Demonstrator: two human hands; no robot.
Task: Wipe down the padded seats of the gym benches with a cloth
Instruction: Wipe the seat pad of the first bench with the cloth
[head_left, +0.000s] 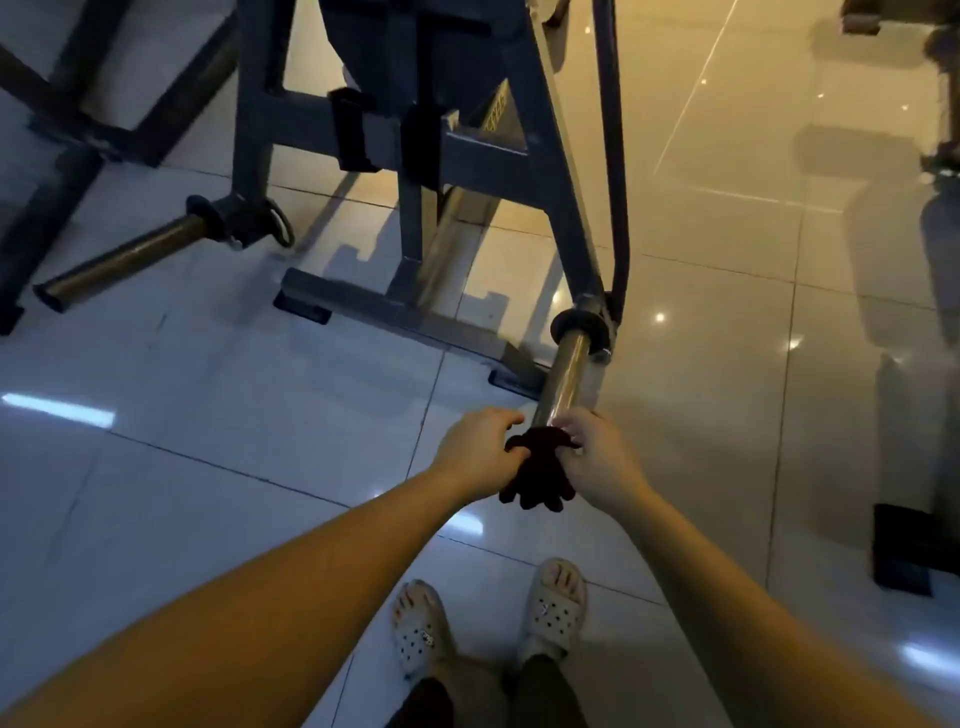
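Dark cloth (540, 478) right in the middle, bunched up and held in the air between both hands. Its top edge is gathered at the fingers, and the bulk hangs loose below them over the tiled floor (208, 467). The left hand (480, 452) has its fingers curled in on the cloth's left side. The right hand (597, 457) pinches the right side, knuckles up. The two grips sit close together with only the cloth between them.

Just above the cloth is the near end of a chrome sleeve (566, 374). The right fingertips are at its tip, but whether cloth and metal actually meet I cannot tell. The sleeve runs up to a dark collar on the grey machine frame (415, 130), whose base stands on the floor. A second peg (124, 260) juts out on the frame's left side. Down below, two pale clogs (421, 629) are planted on the tiles.
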